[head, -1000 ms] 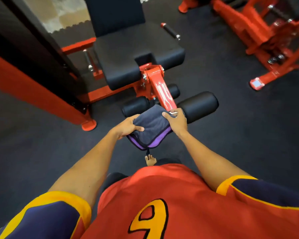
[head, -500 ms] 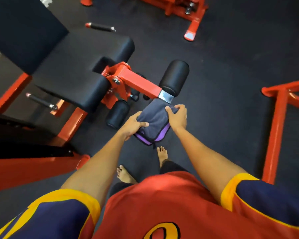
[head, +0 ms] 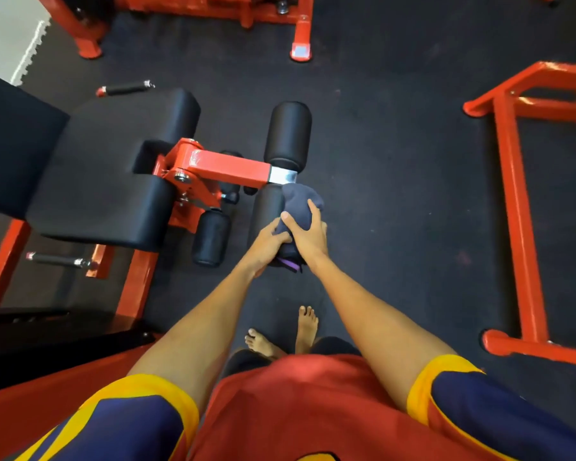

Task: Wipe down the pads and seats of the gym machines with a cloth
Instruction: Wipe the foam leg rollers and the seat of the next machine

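Cloth wrapped on near roller pad, at its end by the red lever arm. Left hand and right hand both clasp it, right farther up. Pad's long axis points away from person; wipe likely runs lengthwise.

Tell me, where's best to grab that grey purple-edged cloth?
Probably its bunched middle, from above: the grey purple-edged cloth drapes over the round black roller pad, so a grip can wrap around both, as the right hand and left hand do.
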